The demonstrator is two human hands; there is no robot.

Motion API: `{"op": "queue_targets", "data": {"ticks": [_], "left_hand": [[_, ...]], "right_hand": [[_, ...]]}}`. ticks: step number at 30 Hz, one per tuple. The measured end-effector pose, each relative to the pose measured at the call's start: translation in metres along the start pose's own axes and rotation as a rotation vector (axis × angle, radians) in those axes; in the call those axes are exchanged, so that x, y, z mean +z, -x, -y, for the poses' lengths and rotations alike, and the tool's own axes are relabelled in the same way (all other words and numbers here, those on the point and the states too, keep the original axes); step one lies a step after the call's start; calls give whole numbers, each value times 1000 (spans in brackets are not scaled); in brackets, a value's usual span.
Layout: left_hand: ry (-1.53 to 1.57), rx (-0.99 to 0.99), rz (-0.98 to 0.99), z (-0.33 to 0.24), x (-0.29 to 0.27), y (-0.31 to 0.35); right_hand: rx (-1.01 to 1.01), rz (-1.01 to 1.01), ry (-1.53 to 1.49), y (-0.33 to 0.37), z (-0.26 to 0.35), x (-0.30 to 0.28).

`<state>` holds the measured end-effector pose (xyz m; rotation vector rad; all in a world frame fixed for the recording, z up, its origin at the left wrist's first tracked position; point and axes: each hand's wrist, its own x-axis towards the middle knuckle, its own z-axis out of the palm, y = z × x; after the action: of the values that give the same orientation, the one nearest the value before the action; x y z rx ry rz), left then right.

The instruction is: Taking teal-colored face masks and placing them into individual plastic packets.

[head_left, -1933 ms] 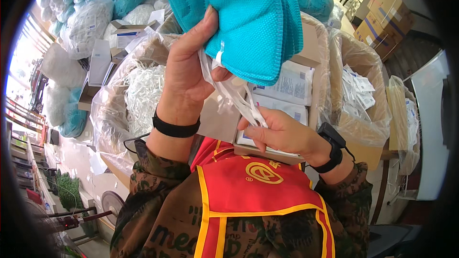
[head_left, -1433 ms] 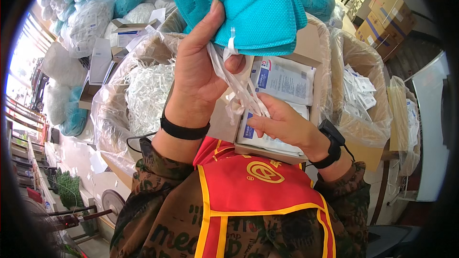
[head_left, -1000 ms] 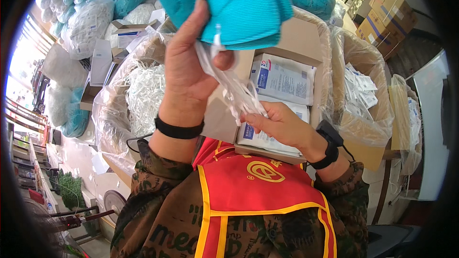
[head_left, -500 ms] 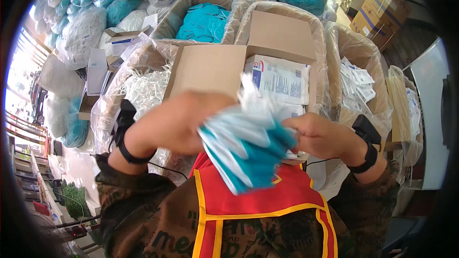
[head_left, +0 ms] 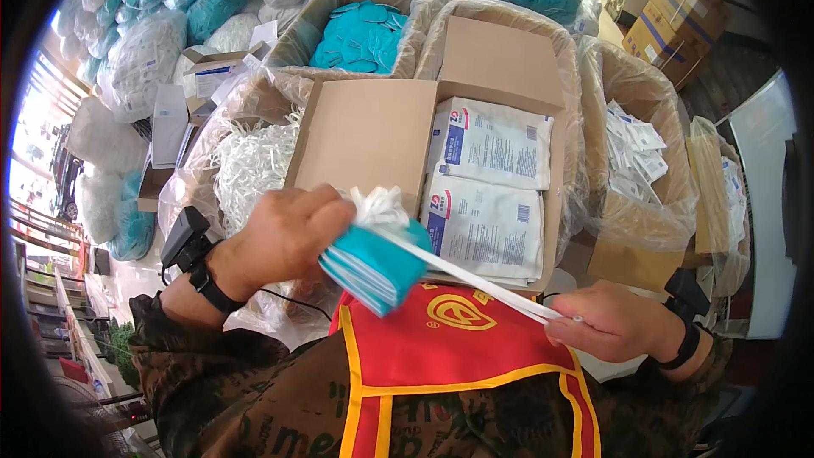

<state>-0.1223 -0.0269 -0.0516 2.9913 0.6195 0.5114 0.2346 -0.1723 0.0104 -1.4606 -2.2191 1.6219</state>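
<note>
Above a red, yellow-edged apron (head_left: 462, 360), the left hand (head_left: 292, 225) is closed around one end of a stack of folded turquoise fabric masks (head_left: 381, 267), while the right hand (head_left: 606, 322) pinches narrow white straps (head_left: 483, 281) stretched straight from the stack. Just beyond lies an open brown cardboard box (head_left: 360, 131) containing flat white-and-blue packets (head_left: 483, 233); farther back, a plastic-lined carton (head_left: 292, 44) holds loose turquoise pieces (head_left: 360, 38).

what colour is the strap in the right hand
The strap is white, clearest in the head view.
</note>
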Motion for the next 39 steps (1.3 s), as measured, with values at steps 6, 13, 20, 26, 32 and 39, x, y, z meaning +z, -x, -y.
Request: {"op": "queue_targets", "data": {"ticks": [6,13,20,26,32,39], "left_hand": [[-267,-451,-80,55,-1,43],[896,-793,-580,30,-22,-10],[1602,-533,-899,-22,-19,-62],[1920,-384,-751,-70,-17,-100],[1975,-418,-849,-68,-19,-122],[2215,-281,-765,-51,-11,-118]], "right_hand": [[16,-135,-334,31,-27,3],[10,-329,-997,-13,-34,14],[-566,-300,-978,-88,-36,-4],[-475,-446,-962,-139,-19,-8],[-395,-105,-994,-147,-23,13],[-405,-10,-753,-133,-1,24]]}}
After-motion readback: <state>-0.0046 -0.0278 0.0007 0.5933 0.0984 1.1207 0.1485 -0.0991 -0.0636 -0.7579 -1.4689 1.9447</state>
